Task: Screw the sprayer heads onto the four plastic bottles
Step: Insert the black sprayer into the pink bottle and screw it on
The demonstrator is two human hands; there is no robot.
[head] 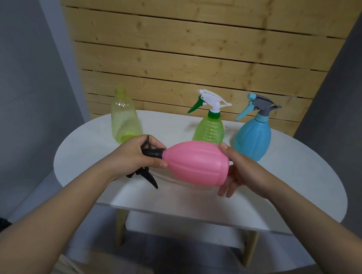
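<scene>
Far left, beyond the left hand (133,155), the yellow-green bottle (124,118) stands on the white table (288,184) with its neck bare, no sprayer on it. The left hand has its fingers and thumb curled round the black sprayer head (151,156), whose collar sits at the neck of the pink bottle (197,163); the trigger pokes out below the hand. The pink bottle lies sideways in the air between the two hands, above the table, neck toward the left hand. Just behind it stands the green bottle (210,129), wearing a white and green sprayer (209,101). The right hand (239,171) cups the pink bottle's base, thumb on top, fingers spread underneath. Behind the right hand stands the blue bottle (252,138), capped with a grey and blue sprayer (259,105).
</scene>
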